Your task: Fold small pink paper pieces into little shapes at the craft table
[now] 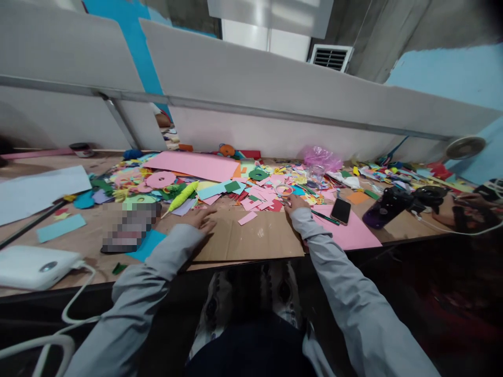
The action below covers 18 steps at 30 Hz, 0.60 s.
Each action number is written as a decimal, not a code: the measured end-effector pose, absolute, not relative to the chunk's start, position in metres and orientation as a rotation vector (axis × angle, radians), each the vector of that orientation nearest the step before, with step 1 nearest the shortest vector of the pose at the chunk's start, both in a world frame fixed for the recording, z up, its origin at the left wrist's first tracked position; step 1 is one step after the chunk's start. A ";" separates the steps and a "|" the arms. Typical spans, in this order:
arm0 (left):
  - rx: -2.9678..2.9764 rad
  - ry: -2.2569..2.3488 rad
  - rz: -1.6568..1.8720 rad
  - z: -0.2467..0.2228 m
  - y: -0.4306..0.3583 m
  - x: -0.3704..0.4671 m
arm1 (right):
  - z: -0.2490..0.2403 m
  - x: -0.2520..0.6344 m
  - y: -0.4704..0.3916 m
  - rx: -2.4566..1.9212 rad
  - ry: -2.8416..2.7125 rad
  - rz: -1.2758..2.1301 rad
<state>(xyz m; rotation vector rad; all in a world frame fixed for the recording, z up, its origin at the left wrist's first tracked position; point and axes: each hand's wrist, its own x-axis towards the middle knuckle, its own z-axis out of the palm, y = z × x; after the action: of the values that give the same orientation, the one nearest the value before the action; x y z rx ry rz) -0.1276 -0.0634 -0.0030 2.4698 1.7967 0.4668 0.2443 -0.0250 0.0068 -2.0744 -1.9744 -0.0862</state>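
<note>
My left hand (201, 219) lies with its fingers stretched out over the left edge of a flat brown cardboard sheet (251, 241). It holds nothing. At the cardboard's far right corner, my right hand (295, 203) has its fingers bent together beside the heap of paper scraps; a small dark item shows at the fingertips, too small to name. A small pink paper strip (247, 218) rests on the cardboard between my hands. Just beyond lie cut pink pieces (259, 196), a light blue strip (214, 189) and a roll of tape (284, 190).
Left of the cardboard are a lime-green pointed tool (183, 196), a phone (133, 228) and a white power bank (39, 268) with a cable. To the right are a black phone (340, 211) on pink paper (357, 230) and a dark bottle (383, 209). Another person's hand (448, 212) appears far right.
</note>
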 end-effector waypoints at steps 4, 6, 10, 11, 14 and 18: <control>2.602 1.444 0.461 -0.008 -0.063 -0.116 | 0.023 0.248 -0.019 -2.042 -2.117 -0.119; 2.625 1.468 0.384 -0.009 -0.065 -0.106 | 0.031 0.241 -0.013 -1.984 -2.235 -0.076; 2.518 1.667 0.105 -0.012 -0.073 -0.085 | 0.036 0.209 0.006 -1.926 -2.346 -0.101; 2.477 1.687 0.049 -0.013 -0.076 -0.081 | 0.034 0.200 0.011 -1.948 -2.340 -0.109; 2.437 1.756 0.059 -0.020 -0.082 -0.075 | 0.025 0.176 0.024 -2.030 -2.310 -0.159; 2.425 1.785 0.055 -0.023 -0.089 -0.075 | 0.018 0.165 0.035 -2.025 -2.348 -0.197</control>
<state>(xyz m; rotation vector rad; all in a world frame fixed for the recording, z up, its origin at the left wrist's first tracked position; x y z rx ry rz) -0.0754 -0.0885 -0.0235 2.4255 1.7847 0.0545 0.1647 0.0348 0.0175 -2.0252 -2.3481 -0.1966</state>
